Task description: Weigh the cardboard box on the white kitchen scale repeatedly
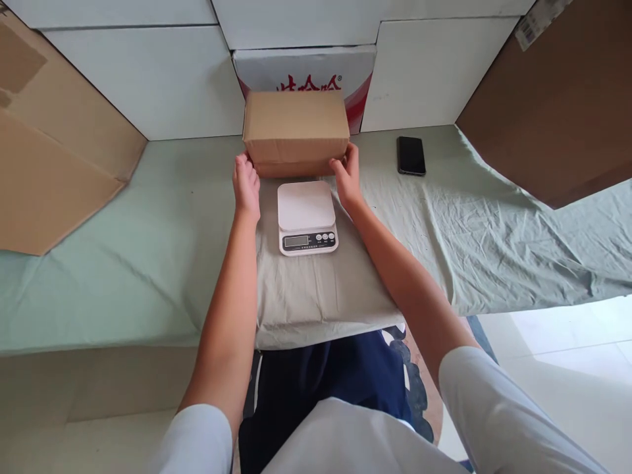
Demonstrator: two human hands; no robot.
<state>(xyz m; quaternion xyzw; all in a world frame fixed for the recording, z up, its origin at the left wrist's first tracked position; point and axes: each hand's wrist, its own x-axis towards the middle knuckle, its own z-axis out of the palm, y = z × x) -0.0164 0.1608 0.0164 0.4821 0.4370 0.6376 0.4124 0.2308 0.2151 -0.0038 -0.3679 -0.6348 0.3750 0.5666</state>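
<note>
So the setup was a bench (99, 276) draped in a pale green sheet, pretty wrinkled on the side right of the scale. Behind it the wall was stacked white boxes (148, 79), with 1 red-and-white printed box (306, 69) tucked in the middle. Big sheets of brown cardboard leaned in at both ends, a lighter one (54, 145) far left of the scale and a darker one (557, 105) far right. A pale tiled floor showed at the lower right.

The white kitchen scale (307, 216) sat on a grey-beige folded cloth (316, 289) that hung over the bench's near edge, display and buttons facing the person. A black phone (411, 155) lay flat on the sheet, well to the right of the scale and a bit further back.

The cardboard box (295, 128) was just behind the scale, closed, plain brown, its near bottom edge right at the scale's back edge. I couldn't tell whether it rested on the cloth or was lifted a touch.

The left hand (245, 186) was pressed against the box's lower left corner, fingers curled onto the side. The right hand (347, 176) did the same on the lower right corner. So both grips were grasping the box between them, 1 on each end, with the scale sitting between the 2 forearms.
</note>
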